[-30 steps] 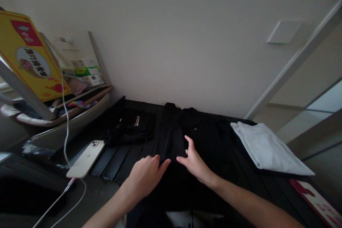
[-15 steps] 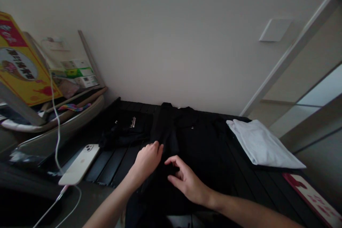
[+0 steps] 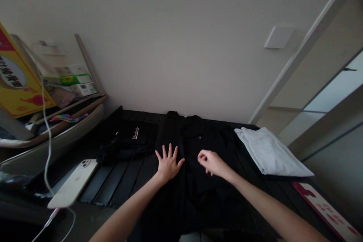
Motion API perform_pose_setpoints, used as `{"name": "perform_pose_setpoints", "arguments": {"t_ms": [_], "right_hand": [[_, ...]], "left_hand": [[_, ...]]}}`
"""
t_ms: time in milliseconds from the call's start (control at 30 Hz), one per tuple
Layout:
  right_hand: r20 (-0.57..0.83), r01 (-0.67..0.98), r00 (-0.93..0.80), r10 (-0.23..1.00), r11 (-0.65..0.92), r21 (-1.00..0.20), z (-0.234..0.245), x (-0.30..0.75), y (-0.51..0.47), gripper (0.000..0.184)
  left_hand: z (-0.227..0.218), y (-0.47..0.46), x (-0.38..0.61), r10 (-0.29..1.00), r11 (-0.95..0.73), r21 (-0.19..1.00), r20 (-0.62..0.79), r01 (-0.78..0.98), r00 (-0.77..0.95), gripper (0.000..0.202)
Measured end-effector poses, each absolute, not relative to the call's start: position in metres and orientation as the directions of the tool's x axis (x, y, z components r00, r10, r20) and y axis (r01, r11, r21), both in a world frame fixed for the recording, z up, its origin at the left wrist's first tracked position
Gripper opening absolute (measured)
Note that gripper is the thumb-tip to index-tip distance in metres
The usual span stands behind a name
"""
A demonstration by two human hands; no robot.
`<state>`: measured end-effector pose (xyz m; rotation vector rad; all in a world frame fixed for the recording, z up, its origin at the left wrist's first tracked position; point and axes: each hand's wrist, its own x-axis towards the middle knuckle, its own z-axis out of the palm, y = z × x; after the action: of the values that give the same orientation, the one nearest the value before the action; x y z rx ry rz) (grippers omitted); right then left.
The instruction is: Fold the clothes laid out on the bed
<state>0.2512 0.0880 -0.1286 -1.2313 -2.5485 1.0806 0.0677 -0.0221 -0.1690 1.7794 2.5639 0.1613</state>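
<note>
Both hands are shifting farther up the cloth since the last frame, and the left hand's fingers are fanning out. The left hand [image 3: 168, 163] is lying fully open, palm down, gripping nothing, on a black long-sleeved garment [image 3: 181, 211] spread across a black slatted table [image 3: 109, 187]; its flat press is probably keeping the cloth smooth. The right hand [image 3: 211, 163] is resting loosely curled on the same garment, apart from the left; whether it is pinching a fold, I cannot tell. A folded black garment with white lettering [image 3: 133, 138] is lying just beside it, seemingly set aside, as is a folded pale grey cloth [image 3: 269, 151] at the right. A white smartphone [image 3: 72, 183] is lying at the table's near left edge, trailing a white cable [image 3: 47, 136].
</note>
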Motion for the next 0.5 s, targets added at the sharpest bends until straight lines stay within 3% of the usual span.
{"name": "perform_pose_setpoints", "arguments": {"t_ms": [33, 100, 200, 267, 433, 500], "right_hand": [[-0.079, 0.738, -0.545, 0.835, 0.433, -0.517, -0.129, 0.255, 0.115, 0.013], [0.013, 0.833, -0.392, 0.920, 0.361, -0.420, -0.130, 0.264, 0.165, 0.024], [0.067, 0.919, -0.210, 0.975, 0.221, -0.328, -0.133, 0.281, 0.219, 0.049], [0.051, 0.950, -0.132, 0.990, 0.141, -0.277, -0.139, 0.290, 0.241, 0.055], [-0.077, 0.973, -0.063, 0.995, 0.044, -0.225, -0.147, 0.297, 0.270, 0.026], [-0.062, 0.973, -0.058, 0.996, 0.043, -0.226, -0.144, 0.296, 0.276, 0.028]], "left_hand": [[-0.170, -0.022, 0.067, 0.934, 0.349, 0.087, 0.051, 0.933, -0.354, 0.069], [-0.172, -0.021, 0.065, 0.932, 0.351, 0.080, 0.066, 0.933, -0.356, 0.068], [-0.179, -0.019, 0.061, 0.931, 0.343, 0.080, 0.106, 0.936, -0.350, 0.068], [-0.185, -0.019, 0.059, 0.928, 0.339, 0.086, 0.131, 0.937, -0.348, 0.068], [-0.196, -0.018, 0.055, 0.926, 0.316, 0.093, 0.185, 0.944, -0.329, 0.070], [-0.197, -0.018, 0.054, 0.929, 0.292, 0.074, 0.213, 0.953, -0.301, 0.070]]}}
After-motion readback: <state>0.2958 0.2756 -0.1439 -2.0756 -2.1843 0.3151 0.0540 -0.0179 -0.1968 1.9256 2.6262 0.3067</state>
